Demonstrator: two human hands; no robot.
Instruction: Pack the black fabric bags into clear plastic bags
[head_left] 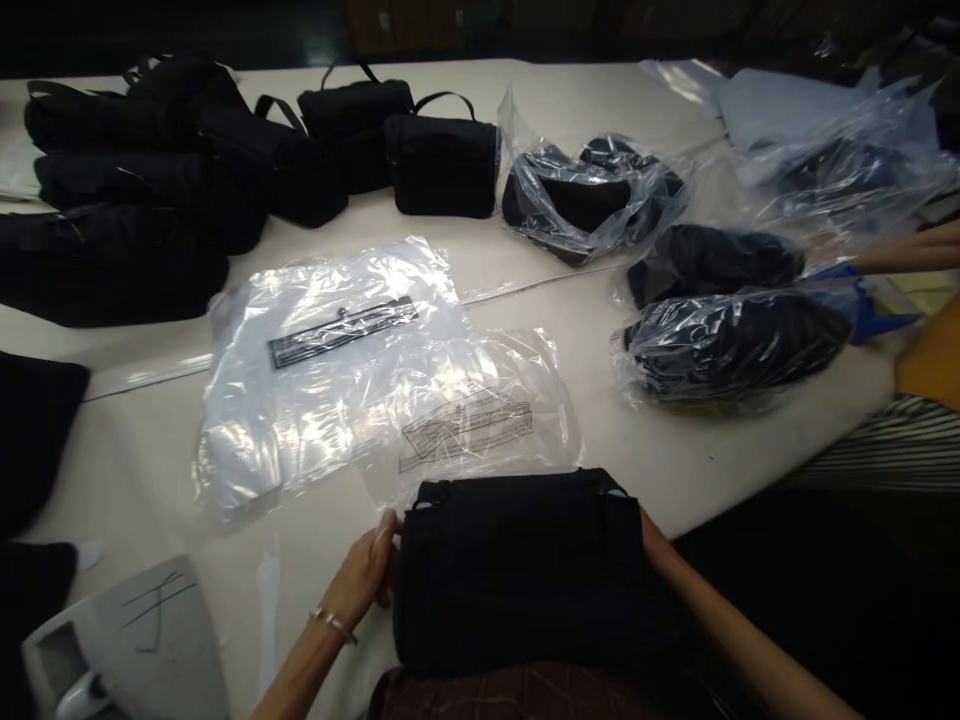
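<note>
A black fabric bag (517,570) is held at the near edge of the table, close to my body. My left hand (373,563), with a bracelet at the wrist, grips the bag's left side, its thumb near the upper corner. On the opposite side my right hand (654,540) is pressed to the bag; its fingers are hidden behind the black fabric. Just beyond the bag lies a clear plastic bag (555,400) with printed text, partly over a stack of flat clear plastic bags (255,420) with a dark printed strip.
Several black bags (442,165) with handles stand along the back left. Black bags in clear plastic (739,345) lie at the right, where another person's arm (911,248) reaches in. A grey plastic object (161,630) with pen marks sits at the lower left.
</note>
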